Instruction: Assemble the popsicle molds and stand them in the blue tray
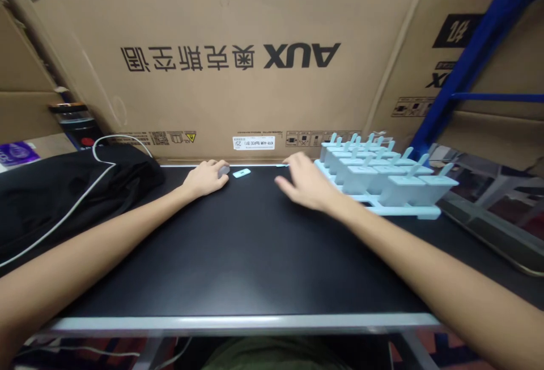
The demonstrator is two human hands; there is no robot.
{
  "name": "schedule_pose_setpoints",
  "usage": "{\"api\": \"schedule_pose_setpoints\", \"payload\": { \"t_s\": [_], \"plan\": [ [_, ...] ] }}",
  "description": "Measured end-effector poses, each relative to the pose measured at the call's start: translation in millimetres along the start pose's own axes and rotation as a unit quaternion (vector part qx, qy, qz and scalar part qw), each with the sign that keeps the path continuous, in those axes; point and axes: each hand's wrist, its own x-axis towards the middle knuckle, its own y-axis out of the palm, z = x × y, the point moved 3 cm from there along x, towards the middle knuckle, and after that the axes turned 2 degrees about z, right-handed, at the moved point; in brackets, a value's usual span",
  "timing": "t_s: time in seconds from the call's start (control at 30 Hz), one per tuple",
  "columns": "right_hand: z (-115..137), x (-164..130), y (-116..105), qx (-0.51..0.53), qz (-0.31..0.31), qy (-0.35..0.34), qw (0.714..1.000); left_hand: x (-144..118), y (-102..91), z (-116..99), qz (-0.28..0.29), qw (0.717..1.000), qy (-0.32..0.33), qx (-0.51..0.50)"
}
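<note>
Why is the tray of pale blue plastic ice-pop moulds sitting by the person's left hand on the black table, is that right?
Not quite. The head view shows the tray of pale blue plastic ice-pop moulds beside the right hand, not the left hand. It does sit on the black table.

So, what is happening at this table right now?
A person reaches both arms across a black table. The left hand closes around a small grey piece, next to a small light blue piece. The right hand lies open and flat beside a light blue ice pop mould with many sticks.
</note>
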Motion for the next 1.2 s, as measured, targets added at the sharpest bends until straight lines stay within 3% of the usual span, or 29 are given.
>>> {"api": "schedule_pose_setpoints", "payload": {
  "t_s": [0.07,0.1,0.23,0.43,0.6,0.73,0.8,0.9,1.0,1.1,1.2],
  "plan": [
    [-3,6,47,0.041,0.099,0.022,0.994,0,-3.6,-4,0.012,1.000,0.011,0.011],
    [-9,11,63,0.046,0.119,0.061,0.990,0,-5.9,-6,0.017,1.000,0.013,0.016],
    [-33,39,86,0.010,0.100,0.165,0.981,-2,-20.3,-7,0.038,0.999,0.010,0.032],
    [-31,51,80,-0.009,0.064,0.145,0.987,-9,-47.3,-1,0.134,0.989,0.043,0.054],
    [1,60,80,0.006,0.041,0.005,0.999,-8,-53.9,-1,0.207,0.978,0.008,0.016],
    [33,79,94,0.062,0.048,-0.113,0.990,-5,-58.3,-3,0.228,0.974,-0.007,-0.011],
    [43,82,99,0.087,0.056,-0.138,0.985,-4,-60.5,-5,0.242,0.970,-0.001,-0.026],
    [44,70,94,0.096,0.066,-0.135,0.984,0,-61.7,-10,0.254,0.966,0.006,-0.044],
    [39,40,75,0.105,0.070,-0.160,0.979,7,-61.6,-21,0.230,0.972,0.005,-0.048],
    [31,9,52,0.110,0.075,-0.175,0.976,18,-60.8,-39,0.226,0.971,0.028,-0.069],
    [20,-7,38,0.102,0.085,-0.146,0.980,31,-59.1,-66,0.253,0.958,0.043,-0.131]
  ]
}}
